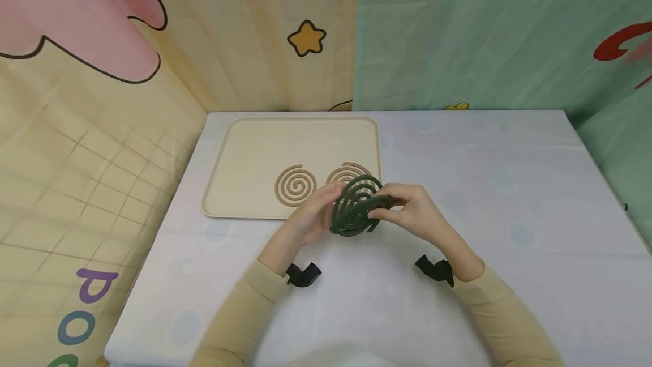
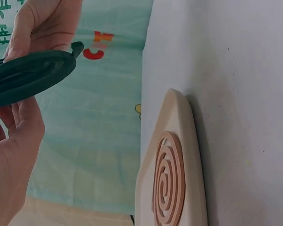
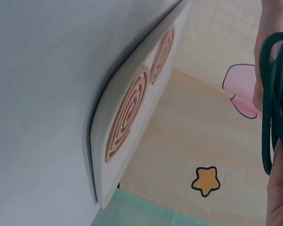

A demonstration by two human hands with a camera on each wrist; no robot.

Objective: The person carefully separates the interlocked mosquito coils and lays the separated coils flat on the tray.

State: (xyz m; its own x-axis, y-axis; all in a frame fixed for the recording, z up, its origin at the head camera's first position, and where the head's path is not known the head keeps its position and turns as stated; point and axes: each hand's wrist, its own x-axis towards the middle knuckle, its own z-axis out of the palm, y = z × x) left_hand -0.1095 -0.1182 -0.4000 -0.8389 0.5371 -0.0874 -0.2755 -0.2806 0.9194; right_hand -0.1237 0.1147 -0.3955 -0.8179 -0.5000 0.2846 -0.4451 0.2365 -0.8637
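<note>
Both hands hold green mosquito coils (image 1: 352, 208) over the table, just in front of the tray's front right corner. My right hand (image 1: 415, 211) pinches them at the right side, thumb below and fingers above. On the left edge, my left hand (image 1: 313, 217) grips with its fingers, partly hidden behind the spirals. Seen edge-on in the left wrist view, the green coils (image 2: 33, 75) lie between the two hands. Spirals overlap at differing tilts in the right wrist view, where the green coils (image 3: 276, 103) are cut off by the frame.
A cream tray (image 1: 265, 140) lies at the back left of the table (image 1: 484, 197). On it are two brown mosquito coils, a left coil (image 1: 295, 186) and a right coil (image 1: 342, 173) partly covered by the green ones. Printed curtains (image 1: 458, 38) stand behind.
</note>
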